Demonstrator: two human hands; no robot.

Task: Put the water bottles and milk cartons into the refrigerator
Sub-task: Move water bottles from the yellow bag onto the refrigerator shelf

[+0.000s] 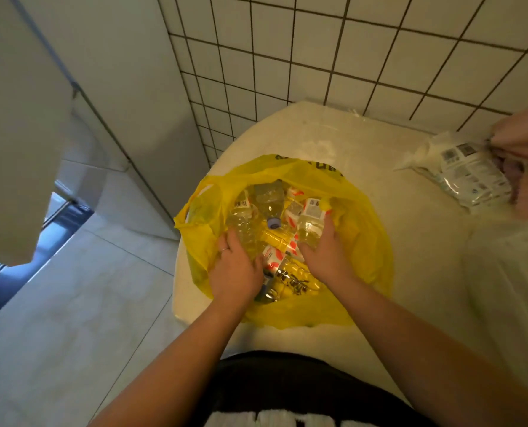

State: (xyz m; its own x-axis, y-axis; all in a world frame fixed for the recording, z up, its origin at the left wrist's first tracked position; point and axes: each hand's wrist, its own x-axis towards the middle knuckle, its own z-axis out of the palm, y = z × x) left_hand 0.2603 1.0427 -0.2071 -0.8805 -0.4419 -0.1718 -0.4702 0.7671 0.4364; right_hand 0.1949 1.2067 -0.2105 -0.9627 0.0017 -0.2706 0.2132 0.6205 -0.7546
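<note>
Head view: yellow bag point(364, 229) sits open on the pale surface point(426, 241) at frame centre, with milk cartons point(272, 261) and bottles inside. Right hand point(326, 254) is in the bag, fingers wrapped round the right bottle point(309, 221). Left hand point(236, 271) fingers are draped over the left bottle point(241, 223), cannot tell if clenched (middle bottle point(267, 201) lies between them). At right edge, another person's hand point(524, 134) is on a labelled plastic pack point(469, 177)

Open bag point(366, 232) mouth; crowded bottles point(243, 221) within.

another person's blurred hand point(526, 132) is cut by the right edge; the bag print point(307, 164) is unreadable.
</note>
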